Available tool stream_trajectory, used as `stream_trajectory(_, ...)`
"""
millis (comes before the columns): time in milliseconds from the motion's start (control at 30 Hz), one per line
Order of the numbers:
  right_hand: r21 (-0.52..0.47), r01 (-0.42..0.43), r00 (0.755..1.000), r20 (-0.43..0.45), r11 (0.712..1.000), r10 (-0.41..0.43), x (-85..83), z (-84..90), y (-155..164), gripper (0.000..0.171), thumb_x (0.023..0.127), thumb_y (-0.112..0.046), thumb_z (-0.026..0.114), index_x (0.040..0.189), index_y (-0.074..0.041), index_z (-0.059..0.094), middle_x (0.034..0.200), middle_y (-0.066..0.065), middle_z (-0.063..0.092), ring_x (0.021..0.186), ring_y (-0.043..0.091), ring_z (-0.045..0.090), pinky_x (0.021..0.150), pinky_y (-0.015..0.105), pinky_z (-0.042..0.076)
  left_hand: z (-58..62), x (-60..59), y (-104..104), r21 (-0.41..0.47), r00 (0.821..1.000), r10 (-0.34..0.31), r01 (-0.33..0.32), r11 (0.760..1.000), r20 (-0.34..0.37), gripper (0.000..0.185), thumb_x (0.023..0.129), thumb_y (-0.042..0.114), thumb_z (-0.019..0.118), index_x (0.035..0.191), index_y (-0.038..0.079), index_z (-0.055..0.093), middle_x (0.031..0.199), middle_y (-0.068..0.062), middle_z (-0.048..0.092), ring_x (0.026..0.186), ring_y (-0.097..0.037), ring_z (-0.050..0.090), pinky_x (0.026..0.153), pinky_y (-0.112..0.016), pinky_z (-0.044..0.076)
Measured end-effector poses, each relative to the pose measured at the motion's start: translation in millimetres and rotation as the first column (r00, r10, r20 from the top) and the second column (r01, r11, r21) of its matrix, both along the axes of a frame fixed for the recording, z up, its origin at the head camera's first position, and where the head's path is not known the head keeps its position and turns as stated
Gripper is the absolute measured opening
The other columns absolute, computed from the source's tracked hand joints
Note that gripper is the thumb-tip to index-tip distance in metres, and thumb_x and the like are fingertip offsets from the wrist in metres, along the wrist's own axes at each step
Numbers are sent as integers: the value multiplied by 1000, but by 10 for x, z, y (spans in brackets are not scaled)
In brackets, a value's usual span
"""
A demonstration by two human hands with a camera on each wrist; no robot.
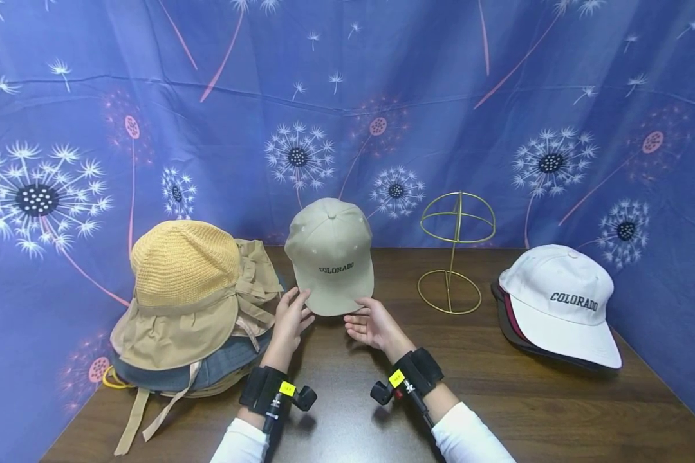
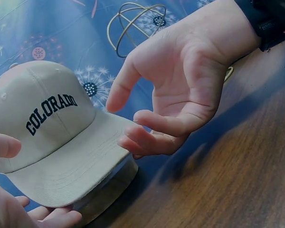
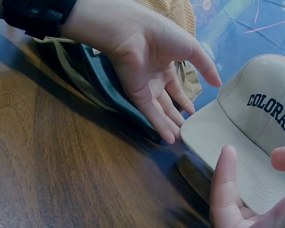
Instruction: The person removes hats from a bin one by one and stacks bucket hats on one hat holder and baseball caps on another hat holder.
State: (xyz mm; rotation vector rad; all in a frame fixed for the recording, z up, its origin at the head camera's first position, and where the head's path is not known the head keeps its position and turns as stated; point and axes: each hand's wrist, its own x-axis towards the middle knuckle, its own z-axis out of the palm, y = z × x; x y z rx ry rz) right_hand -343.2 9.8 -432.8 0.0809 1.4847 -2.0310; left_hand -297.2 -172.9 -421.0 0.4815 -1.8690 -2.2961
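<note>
A beige cap (image 1: 331, 257) lettered COLORADO stands raised at the middle of the brown table (image 1: 498, 399); what holds it up is hidden. My left hand (image 1: 292, 316) is at the brim's left corner with straight fingers, its fingertips at the edge and its thumb apart above. My right hand (image 1: 367, 323) is at the brim's right corner, palm up and fingers loosely bent, fingertips at the edge. Neither hand grips the brim. The left wrist view shows the cap (image 2: 52, 137) and right hand (image 2: 180, 90). The right wrist view shows the cap (image 3: 261, 123) and left hand (image 3: 152, 76).
A pile of sun hats (image 1: 185, 302) topped by a yellow knit one lies at the left. A bare gold wire hat stand (image 1: 454, 257) stands right of the beige cap. At the far right a white COLORADO cap (image 1: 562, 299) lies on dark caps. A blue dandelion cloth hangs behind.
</note>
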Motion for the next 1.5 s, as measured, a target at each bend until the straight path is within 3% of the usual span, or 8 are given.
stream_trajectory(533,-6,-3,1000,0,1000,3,8,-26,26,63,96,-33,44,139,10,27,79,3,61,64,9,60,59,18,55,12,49,32,-29,1000,-7,6,1000,-12,74,96,38,53,153,9,15,154,-27,25,137,-49,35,111,-55,38)
stream_trajectory(933,-16,-1,1000,15,1000,1,5,-27,21,62,96,-31,44,141,7,25,80,3,61,65,10,59,58,18,54,-37,18,30,-30,1000,-1,1,1000,-2,75,96,37,55,153,9,15,155,-29,20,139,-52,30,112,-59,35)
stream_trajectory(1233,-15,11,1000,-18,1000,-11,15,-20,40,62,96,-31,43,143,7,25,79,2,61,64,9,60,58,19,55,-14,66,87,-79,1000,16,-17,997,-17,72,96,33,55,152,8,17,156,-27,21,140,-47,30,113,-59,33)
stream_trajectory(1367,30,28,994,-105,999,-24,38,40,31,59,96,-30,44,140,7,32,80,1,61,65,10,61,60,21,55,64,126,158,-207,997,51,-61,976,-50,76,94,34,57,152,7,16,157,-27,16,144,-47,21,116,-59,27)
stream_trajectory(1500,86,93,962,-266,992,-67,104,175,43,46,95,-24,47,129,6,45,75,-1,61,61,9,61,58,22,56,158,230,272,-380,981,132,-176,908,-140,78,91,34,62,151,7,20,156,-26,19,143,-47,23,116,-58,28)
